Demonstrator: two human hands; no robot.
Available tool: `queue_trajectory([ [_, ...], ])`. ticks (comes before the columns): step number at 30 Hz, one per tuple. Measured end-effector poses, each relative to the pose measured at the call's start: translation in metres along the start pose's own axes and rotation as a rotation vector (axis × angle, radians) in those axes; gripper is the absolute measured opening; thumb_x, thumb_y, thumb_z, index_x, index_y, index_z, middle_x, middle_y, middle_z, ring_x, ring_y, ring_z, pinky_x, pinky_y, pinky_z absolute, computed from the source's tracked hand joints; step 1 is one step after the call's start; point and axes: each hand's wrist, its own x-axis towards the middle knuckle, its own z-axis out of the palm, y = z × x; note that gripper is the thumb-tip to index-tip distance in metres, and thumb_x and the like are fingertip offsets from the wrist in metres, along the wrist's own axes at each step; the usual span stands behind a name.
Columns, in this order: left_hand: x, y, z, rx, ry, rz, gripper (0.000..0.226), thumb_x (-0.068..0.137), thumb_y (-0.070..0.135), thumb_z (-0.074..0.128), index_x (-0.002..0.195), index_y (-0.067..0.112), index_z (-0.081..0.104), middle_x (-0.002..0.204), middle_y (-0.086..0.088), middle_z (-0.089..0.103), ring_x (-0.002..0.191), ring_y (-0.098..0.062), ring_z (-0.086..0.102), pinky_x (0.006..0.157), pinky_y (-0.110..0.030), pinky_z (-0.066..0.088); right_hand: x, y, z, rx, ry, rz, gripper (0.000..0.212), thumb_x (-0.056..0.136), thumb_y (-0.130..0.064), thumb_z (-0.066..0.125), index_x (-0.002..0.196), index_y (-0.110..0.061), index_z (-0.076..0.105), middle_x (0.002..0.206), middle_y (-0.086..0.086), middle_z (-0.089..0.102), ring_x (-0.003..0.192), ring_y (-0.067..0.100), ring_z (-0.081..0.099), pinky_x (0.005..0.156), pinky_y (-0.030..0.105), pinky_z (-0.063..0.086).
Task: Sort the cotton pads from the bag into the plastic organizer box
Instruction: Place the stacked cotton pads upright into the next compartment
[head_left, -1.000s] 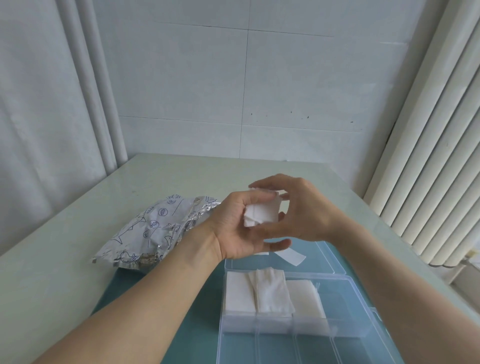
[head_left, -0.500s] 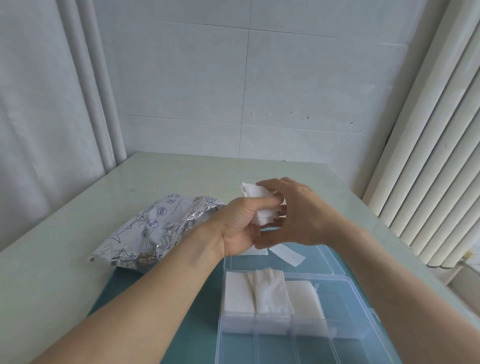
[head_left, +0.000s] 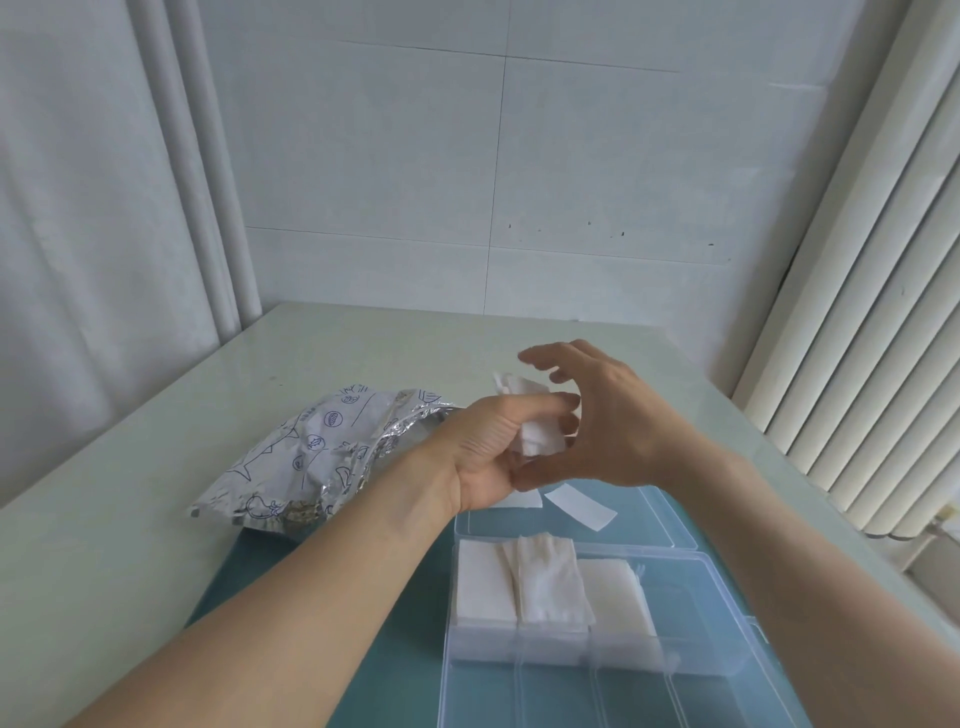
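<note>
My left hand (head_left: 485, 452) grips a small bunch of white cotton pads (head_left: 537, 431) above the table, just behind the organizer box. My right hand (head_left: 608, 415) hovers beside the pads with fingers spread and arched over them, its thumb below; it grips nothing. The foil bag (head_left: 317, 457), printed with blue drawings, lies open on the table to the left. The clear plastic organizer box (head_left: 691, 649) sits at the lower right, its far compartments holding stacks of cotton pads (head_left: 545, 582). Its open lid (head_left: 660, 514) lies flat behind it.
A teal mat (head_left: 234, 587) lies under the box and the bag's near edge on the pale table (head_left: 130, 545). A white label strip (head_left: 579, 509) shows on the lid. Curtains hang at the left, a white radiator (head_left: 872, 322) stands at the right.
My right hand has let go of the pads and opened its fingers wide. The left hand keeps the bunch, held slightly further from me.
</note>
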Motion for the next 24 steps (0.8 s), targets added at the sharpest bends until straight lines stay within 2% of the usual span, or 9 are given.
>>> queue_trajectory([
  [2,-0.001,0.002,-0.001,0.010,-0.006,-0.014,0.006,0.088,0.012,0.066,0.085,0.017,0.066,0.086,-0.004,0.060,0.076,-0.017,0.061,0.071,-0.032,0.049,-0.001,0.000,-0.001,0.014,-0.031,-0.012,0.097,0.049,-0.039,0.100,0.134,-0.032,0.054,0.123,-0.013,0.053,0.107,0.003,0.055,0.076,0.003,0.041],
  [4,-0.004,0.003,-0.002,0.016,-0.077,-0.055,0.005,0.084,0.019,0.068,0.085,0.023,0.071,0.095,-0.003,0.060,0.090,-0.026,0.058,0.085,-0.045,0.047,-0.001,-0.001,-0.001,0.051,-0.010,-0.014,0.079,0.052,-0.033,0.099,0.123,-0.028,0.063,0.116,-0.007,0.059,0.100,0.003,0.058,0.070,0.003,0.042],
  [6,-0.007,0.004,-0.002,0.000,-0.112,-0.068,0.007,0.083,0.020,0.068,0.086,0.025,0.073,0.092,-0.002,0.064,0.091,-0.027,0.059,0.092,-0.049,0.044,-0.001,-0.003,0.000,0.081,-0.006,-0.012,0.082,0.052,-0.030,0.100,0.125,-0.026,0.061,0.118,-0.006,0.059,0.101,0.003,0.059,0.072,0.006,0.048],
  [9,-0.005,0.003,0.003,-0.053,-0.069,-0.071,0.009,0.089,0.012,0.063,0.090,0.019,0.068,0.080,-0.001,0.066,0.075,-0.016,0.063,0.076,-0.031,0.051,-0.002,-0.004,-0.002,0.168,-0.086,0.022,0.102,0.052,-0.026,0.100,0.140,-0.031,0.049,0.125,-0.012,0.057,0.099,0.005,0.065,0.080,0.017,0.057],
  [11,-0.003,0.002,0.003,-0.080,0.004,-0.055,0.011,0.092,0.009,0.060,0.089,0.017,0.067,0.073,0.001,0.064,0.068,-0.011,0.060,0.065,-0.024,0.050,-0.002,-0.002,-0.002,0.182,-0.110,0.039,0.102,0.051,-0.030,0.101,0.139,-0.034,0.050,0.122,-0.017,0.059,0.098,0.001,0.065,0.078,0.006,0.050],
  [15,-0.002,0.003,-0.003,-0.042,-0.020,-0.080,0.012,0.086,0.019,0.071,0.098,0.021,0.069,0.099,-0.004,0.061,0.082,-0.020,0.065,0.079,-0.039,0.053,-0.001,0.000,-0.001,0.127,-0.038,0.037,0.070,0.054,-0.026,0.099,0.117,-0.026,0.069,0.102,-0.017,0.070,0.090,-0.007,0.062,0.070,0.003,0.043],
  [17,-0.004,0.001,-0.003,0.027,-0.021,-0.117,0.014,0.080,0.024,0.077,0.093,0.021,0.072,0.101,-0.007,0.062,0.083,-0.027,0.066,0.088,-0.046,0.049,-0.001,0.000,0.000,0.160,-0.019,0.012,0.077,0.055,-0.020,0.098,0.124,-0.025,0.064,0.111,-0.014,0.067,0.099,-0.008,0.060,0.069,0.004,0.046],
  [21,-0.005,-0.001,-0.001,0.072,0.005,-0.138,0.022,0.079,0.030,0.075,0.095,0.017,0.068,0.093,-0.007,0.058,0.073,-0.028,0.065,0.081,-0.042,0.050,0.000,0.003,0.000,0.109,-0.065,-0.001,0.105,0.054,-0.024,0.097,0.143,-0.038,0.044,0.124,-0.014,0.052,0.104,0.004,0.059,0.070,0.014,0.053],
  [24,-0.005,-0.001,-0.003,0.123,-0.025,-0.132,0.025,0.082,0.028,0.074,0.105,0.020,0.069,0.096,-0.007,0.066,0.082,-0.028,0.068,0.093,-0.044,0.050,0.002,0.007,0.001,0.084,0.027,0.016,0.069,0.058,-0.023,0.096,0.120,-0.030,0.067,0.101,-0.021,0.065,0.087,0.000,0.063,0.069,0.012,0.046],
])
